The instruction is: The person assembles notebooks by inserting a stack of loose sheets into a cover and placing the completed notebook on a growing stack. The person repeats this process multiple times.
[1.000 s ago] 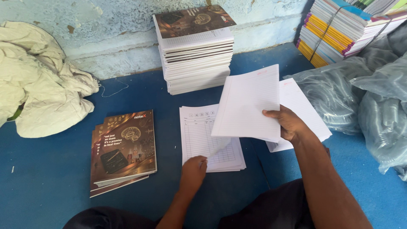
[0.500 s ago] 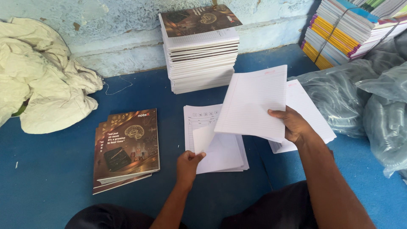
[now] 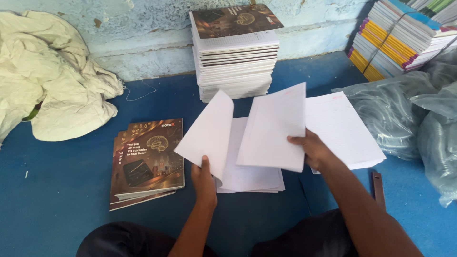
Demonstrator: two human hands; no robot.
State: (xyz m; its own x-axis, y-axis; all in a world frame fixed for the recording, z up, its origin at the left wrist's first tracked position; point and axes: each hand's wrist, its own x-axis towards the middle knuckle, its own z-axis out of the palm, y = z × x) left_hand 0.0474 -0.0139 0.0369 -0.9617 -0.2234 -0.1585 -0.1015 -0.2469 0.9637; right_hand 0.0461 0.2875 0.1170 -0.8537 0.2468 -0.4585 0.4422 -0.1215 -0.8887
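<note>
On blue floor, both hands grasping white ruled sheets [image 3: 273,128] — lifted, curling, unbound.

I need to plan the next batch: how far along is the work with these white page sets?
Done, it seems: a few covered books lie stacked at the left. In hand: the left hand lifts a sheet off the page set, and the right hand holds up another bundle. Left: a tall stack by the wall and more lined pages to the right.
</note>
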